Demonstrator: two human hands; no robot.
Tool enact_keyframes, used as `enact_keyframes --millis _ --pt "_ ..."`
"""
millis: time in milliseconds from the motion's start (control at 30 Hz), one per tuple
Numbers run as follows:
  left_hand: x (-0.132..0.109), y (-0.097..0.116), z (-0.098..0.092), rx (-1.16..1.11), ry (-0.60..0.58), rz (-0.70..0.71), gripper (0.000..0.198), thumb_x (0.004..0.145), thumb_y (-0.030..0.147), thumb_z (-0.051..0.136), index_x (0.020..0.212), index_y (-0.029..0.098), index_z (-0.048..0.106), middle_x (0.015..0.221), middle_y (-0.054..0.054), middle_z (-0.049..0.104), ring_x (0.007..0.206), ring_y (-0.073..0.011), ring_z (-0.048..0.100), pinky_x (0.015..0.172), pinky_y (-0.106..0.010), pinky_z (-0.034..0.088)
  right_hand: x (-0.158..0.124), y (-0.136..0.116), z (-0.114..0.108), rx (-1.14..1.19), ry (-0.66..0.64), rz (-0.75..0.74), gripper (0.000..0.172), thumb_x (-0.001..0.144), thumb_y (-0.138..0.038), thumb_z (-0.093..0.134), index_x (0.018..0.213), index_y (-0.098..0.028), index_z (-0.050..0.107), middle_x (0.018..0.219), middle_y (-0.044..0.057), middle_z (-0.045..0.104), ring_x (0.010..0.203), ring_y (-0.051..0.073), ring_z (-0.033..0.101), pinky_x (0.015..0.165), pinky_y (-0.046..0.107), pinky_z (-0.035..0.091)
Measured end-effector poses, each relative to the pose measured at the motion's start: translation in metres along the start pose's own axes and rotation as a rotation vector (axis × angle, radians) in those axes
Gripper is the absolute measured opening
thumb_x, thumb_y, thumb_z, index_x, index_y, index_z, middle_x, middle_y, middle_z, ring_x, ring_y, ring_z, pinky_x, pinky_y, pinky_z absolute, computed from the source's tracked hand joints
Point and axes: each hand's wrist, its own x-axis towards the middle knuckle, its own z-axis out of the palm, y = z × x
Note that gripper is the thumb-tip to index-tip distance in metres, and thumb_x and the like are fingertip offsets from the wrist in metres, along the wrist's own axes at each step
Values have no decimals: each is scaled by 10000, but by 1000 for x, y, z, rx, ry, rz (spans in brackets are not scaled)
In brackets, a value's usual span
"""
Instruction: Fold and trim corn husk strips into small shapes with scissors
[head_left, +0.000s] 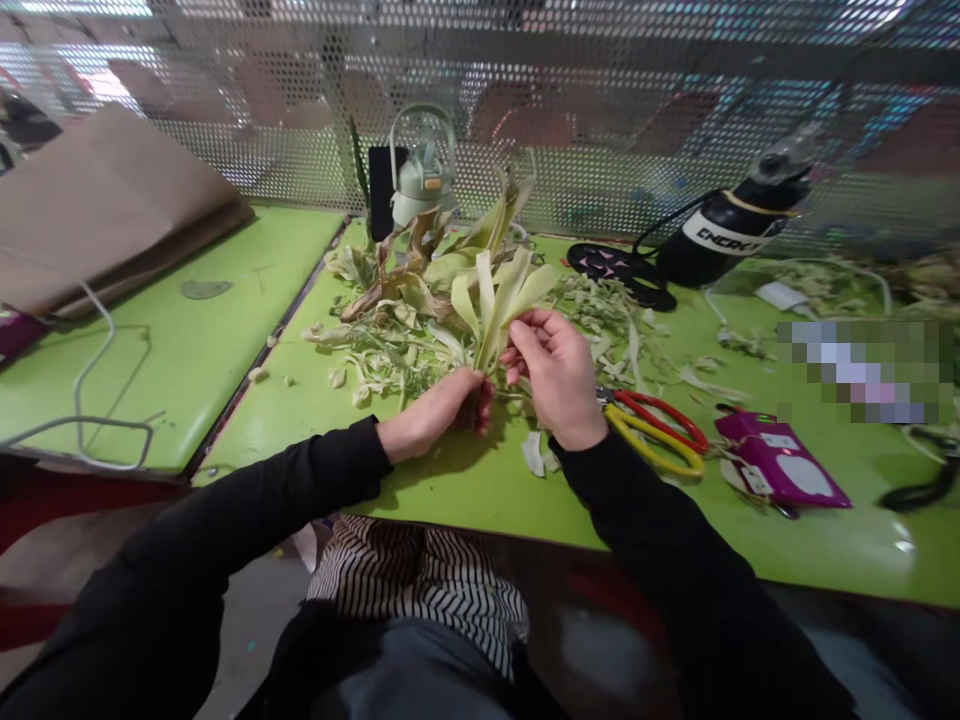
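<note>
Partly, the left hand (436, 408) hides the plant (496, 290) base.

Red-yellow shears (658, 430), purple pouch (784, 468), black bottle (716, 243), brown paper bag (105, 205)

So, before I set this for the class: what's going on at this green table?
A person in black sleeves holds a leafy plant over the green table. The left hand grips its base, while the right hand pinches its pale leaves. Behind them lies a pile of trimmings. Red-and-yellow shears and a purple packet lie untouched to the right.
</note>
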Motion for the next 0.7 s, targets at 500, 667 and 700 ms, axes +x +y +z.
enact_keyframes --millis 500,667,700 --pt "0 -1 -3 -89 -57 -40 307 1007 334 403 867 127 581 764 -63 650 663 -121 610 685 -264 480 2 -5 -5 -189 -31 -88 195 822 -235 636 956 -256 496 728 -27 587 597 129 593 406 223 443" --pt "0 -1 -3 -127 -6 -22 312 1020 302 365 867 126 572 755 -58 644 684 -129 621 692 -270 487 -3 -10 -5 -226 -127 -113 206 870 -332 628 1024 -220 549 860 17 650 698 134 620 533 257 477" --pt "1 -2 -3 -134 -1 -13 323 1024 307 355 873 123 573 755 -58 644 684 -131 618 704 -281 496 -5 -12 -5 -234 -158 -117 240 863 -345 647 1042 -215 554 885 22 660 726 137 623 574 267 488"
